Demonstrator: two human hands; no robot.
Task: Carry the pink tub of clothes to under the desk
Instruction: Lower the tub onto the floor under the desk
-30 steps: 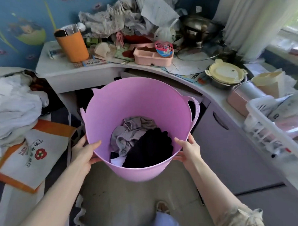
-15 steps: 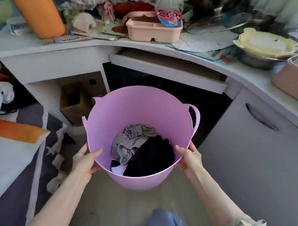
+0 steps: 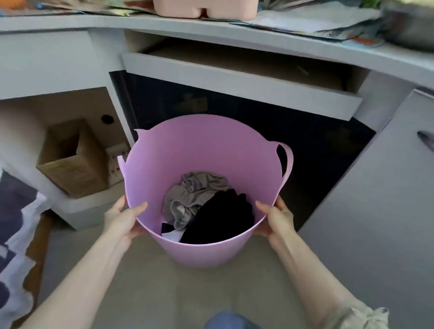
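Nearest us, at the bottom edge, a bit of blue trouser leg (image 3: 226,325) is showing, cut off by the frame. We're reaching 2 bare forearms fwd. Our left hand (image 3: 120,220) is clasping the near-left rim of 1 pink tub (image 3: 198,150), thumb hooked inside, fingers hidden behind the wall. Our right hand (image 3: 278,218) is doing the same on the near-right rim. Whether the tub's base is touching the beige floor (image 3: 151,289) we can't tell.

Inside the tub we're seeing approx 3 clothes (image 3: 202,206): 1 grey, 1 black, plus a white scrap mostly buried. Only 1 loop handle is showing whole, on the right; the left one is reading as 2 small nubs.

The tub is sitting in front of the dark opening under the desk (image 3: 58,24), not inside it. Left of it, 1 cardboard box (image 3: 70,159) is standing in a side nook. Above the opening, 1 drawer (image 3: 232,82) is hanging open. On the desktop, 1 pink tray (image 3: 205,4) and blurred papers are being cut off by the top edge.
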